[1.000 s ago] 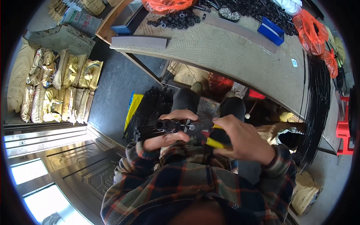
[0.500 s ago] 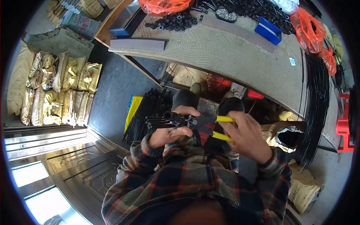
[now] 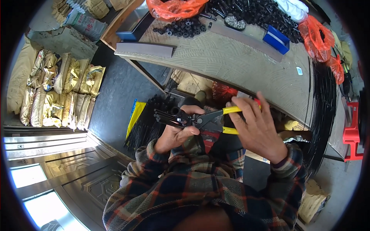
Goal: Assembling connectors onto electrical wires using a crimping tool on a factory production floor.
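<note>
In front of me, my left hand is closed around a bundle of thin black rods with rounded ends. A short black tube-like fitting shows on top of the bundle, its open end up. Yellow-handled pliers have their pivot between my left thumb and forefinger; their jaws are hidden at the bundle. My right hand is at the spread handles, fingers long and loosely over the upper one. The lower handle reaches toward my palm.
Ahead stands a workbench with heaps of black parts, a blue tray and orange bags. Long black strands hang over its right side. More black rods lie left of my legs, near stacked sacks.
My right hand has shifted a little right and its fingers have straightened. The plier handles have spread wider. My left hand keeps its hold on the bundle.
</note>
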Motion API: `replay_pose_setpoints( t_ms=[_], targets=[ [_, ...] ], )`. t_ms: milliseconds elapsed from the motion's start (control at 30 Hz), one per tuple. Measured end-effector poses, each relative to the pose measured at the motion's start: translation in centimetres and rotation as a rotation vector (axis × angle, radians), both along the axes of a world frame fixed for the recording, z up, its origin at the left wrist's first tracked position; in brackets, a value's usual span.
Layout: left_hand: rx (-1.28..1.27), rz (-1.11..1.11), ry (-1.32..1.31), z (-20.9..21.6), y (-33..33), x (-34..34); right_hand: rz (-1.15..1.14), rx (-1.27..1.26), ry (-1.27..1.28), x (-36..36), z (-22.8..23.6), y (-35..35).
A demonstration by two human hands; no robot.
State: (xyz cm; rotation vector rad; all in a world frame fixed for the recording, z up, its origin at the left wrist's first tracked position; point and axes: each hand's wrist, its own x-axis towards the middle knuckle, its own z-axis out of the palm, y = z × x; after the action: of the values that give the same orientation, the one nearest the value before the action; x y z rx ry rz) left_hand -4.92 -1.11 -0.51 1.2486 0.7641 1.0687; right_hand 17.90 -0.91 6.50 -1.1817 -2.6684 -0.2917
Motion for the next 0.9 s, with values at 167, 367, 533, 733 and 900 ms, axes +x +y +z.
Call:
replay_pose_setpoints(
  t_ms=[167, 367, 533, 733, 900],
  targets=[
    [0.006, 0.072, 0.087, -0.7, 0.1, 0.0, -0.003, -0.082, 0.268, -0.6, -4.2, -1.4],
    [-0.056, 0.109, 0.077, 0.0, 0.5, 0.4, -0.011, -0.053, 0.461, -0.6, -6.2, -1.6],
    [-0.042, 0.068, 0.078, 0.7, 0.6, 0.6, 0.17, -1.36, 0.593, 2.9, -1.0, 0.1],
    [-0.05, -0.039, -0.14, -0.1, 1.9, 0.4, 0.29, -2.164, 1.345, -0.7, -6.6, -3.0],
    [-0.058, -0.089, -0.22, -1.0, 3.2, -0.4, 0.319, -2.034, 1.66, -5.5, -8.4, -4.9]
  ],
)
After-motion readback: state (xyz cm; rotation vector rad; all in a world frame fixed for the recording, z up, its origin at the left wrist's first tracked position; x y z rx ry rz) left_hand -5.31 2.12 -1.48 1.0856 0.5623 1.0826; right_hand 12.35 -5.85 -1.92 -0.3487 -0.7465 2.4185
